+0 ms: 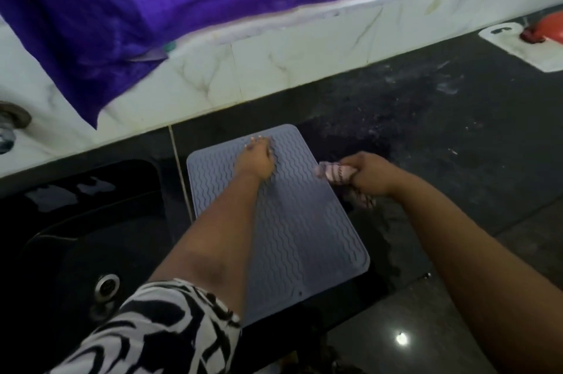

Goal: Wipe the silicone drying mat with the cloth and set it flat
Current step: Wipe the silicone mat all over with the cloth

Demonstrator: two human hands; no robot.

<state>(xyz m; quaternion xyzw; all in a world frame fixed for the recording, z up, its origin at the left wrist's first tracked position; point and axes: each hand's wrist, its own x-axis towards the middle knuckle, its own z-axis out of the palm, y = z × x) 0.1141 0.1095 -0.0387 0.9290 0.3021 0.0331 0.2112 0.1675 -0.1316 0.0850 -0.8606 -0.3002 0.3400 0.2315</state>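
From the head camera, a grey-blue rectangular silicone drying mat with wavy ridges [283,221] lies flat on the dark polished stone bench [441,136], its long side running from the bench's near edge toward the wall edge. Its left long edge sits just beside the black sink basin [76,236] set into the bench at the left.

The left hand [254,160] rests on the far half of the mat, palm down, fingers stretched toward the wall edge and pressed flat onto the ridges; its grip is spread and holds nothing. The forearm crosses the mat lengthwise, ending in a black-and-white patterned sleeve [158,331] at the near edge.

The right hand [367,171] is at the mat's right long edge, toward the far end. Its grip is closed in a fist around a bunched pale striped cloth [333,174]; one end of the cloth sticks out leftward over the mat's right margin, another hangs below the fist just off the mat. Whether the cloth touches the mat cannot be told.

Behind the bench runs a white marble-patterned tiled wall [274,69], with a purple fabric [137,8] hanging over it. At the far right corner of the bench lies a white cutting board [518,44] with a red item [545,31] on it, well apart from the mat.
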